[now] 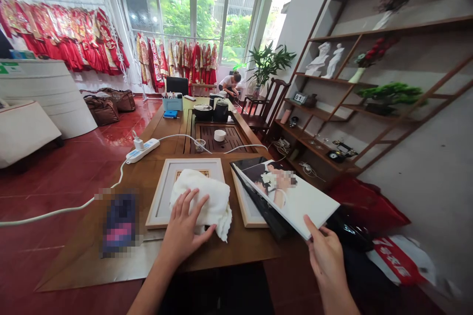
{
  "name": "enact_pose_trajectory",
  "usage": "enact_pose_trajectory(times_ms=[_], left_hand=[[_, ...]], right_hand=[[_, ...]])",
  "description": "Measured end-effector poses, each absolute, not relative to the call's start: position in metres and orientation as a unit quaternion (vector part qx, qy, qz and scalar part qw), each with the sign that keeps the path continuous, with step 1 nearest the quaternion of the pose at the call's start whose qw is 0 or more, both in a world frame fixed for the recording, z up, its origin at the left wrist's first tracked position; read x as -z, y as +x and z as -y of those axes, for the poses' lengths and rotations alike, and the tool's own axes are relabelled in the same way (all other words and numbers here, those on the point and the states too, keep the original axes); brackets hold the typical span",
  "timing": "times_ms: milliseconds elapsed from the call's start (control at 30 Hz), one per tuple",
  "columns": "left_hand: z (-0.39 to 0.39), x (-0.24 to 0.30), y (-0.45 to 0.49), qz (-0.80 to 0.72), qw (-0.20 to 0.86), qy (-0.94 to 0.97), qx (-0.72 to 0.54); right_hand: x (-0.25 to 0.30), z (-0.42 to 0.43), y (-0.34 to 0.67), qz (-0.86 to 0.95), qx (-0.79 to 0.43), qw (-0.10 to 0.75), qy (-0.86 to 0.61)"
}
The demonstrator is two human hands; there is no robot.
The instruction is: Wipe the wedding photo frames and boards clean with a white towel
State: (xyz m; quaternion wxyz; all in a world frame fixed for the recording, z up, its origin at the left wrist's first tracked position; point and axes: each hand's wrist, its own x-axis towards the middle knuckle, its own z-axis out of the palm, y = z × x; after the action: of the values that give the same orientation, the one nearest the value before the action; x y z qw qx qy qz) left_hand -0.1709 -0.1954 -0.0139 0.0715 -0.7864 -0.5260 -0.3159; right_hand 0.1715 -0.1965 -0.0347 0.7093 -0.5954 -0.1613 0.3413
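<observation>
My left hand (184, 229) lies flat, fingers spread, on a white cloth (203, 198) that rests on a white picture frame (161, 197) lying on the wooden table (240, 246). My right hand (325, 251) grips the near corner of a white-edged photo print (295, 197), held tilted above a black album (266, 211) and a second frame (248, 209). The thumb sits on the print's top; the fingers are underneath.
A blurred dark object (120, 224) lies left of the frame. A white power strip (142, 150) and cable run across the table. A tea tray (218, 137) with cups sits farther back. Shelves (332, 108) stand at right; a person crouches by the window (229, 84).
</observation>
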Motion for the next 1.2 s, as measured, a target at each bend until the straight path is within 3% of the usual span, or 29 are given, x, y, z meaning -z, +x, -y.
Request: enact_pose_trajectory(times_ms=[333, 533, 1200], left_hand=[[0.196, 0.017, -0.163, 0.518, 0.062, -0.793, 0.314], [0.196, 0.020, -0.164, 0.521, 0.044, -0.793, 0.312], [0.195, 0.033, -0.165, 0.514, 0.019, -0.802, 0.302]], right_hand=[[0.036, 0.214, 0.191, 0.190, -0.427, 0.656, -0.592], [0.038, 0.221, 0.194, 0.236, -0.410, 0.616, -0.630], [0.046, 0.218, 0.192, 0.238, -0.419, 0.604, -0.635]])
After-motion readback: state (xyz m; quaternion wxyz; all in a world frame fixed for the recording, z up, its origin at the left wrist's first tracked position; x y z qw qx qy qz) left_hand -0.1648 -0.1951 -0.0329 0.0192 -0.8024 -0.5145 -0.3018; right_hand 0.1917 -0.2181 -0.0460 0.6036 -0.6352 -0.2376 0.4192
